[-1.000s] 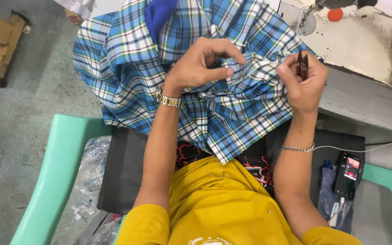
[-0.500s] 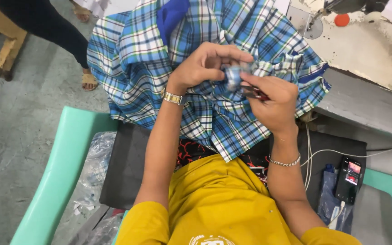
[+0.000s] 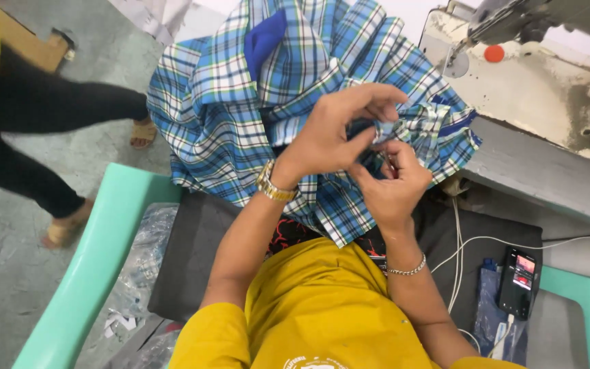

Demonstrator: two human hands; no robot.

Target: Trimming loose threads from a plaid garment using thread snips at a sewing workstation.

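A blue, white and green plaid shirt (image 3: pixel 227 123) lies bunched over my lap and the table edge. My left hand (image 3: pixel 332 133), with a gold watch on its wrist, pinches a fold of the shirt near its cuff (image 3: pixel 421 130). My right hand (image 3: pixel 394 184), with a thin bracelet on the wrist, sits just below, fingers curled around a small dark tool whose tip touches the same fold. The tool is mostly hidden by the fingers.
A sewing machine (image 3: pixel 534 61) stands on the grey table (image 3: pixel 541 181) at the upper right. A phone (image 3: pixel 519 281) with a white cable lies at my right. I sit on a teal plastic chair (image 3: pixel 97 266). Another person's legs (image 3: pixel 42 137) pass on the left.
My right hand moved left from the shirt's edge to meet the left hand at the fold. The view shifted, and another person's legs came into view on the left.
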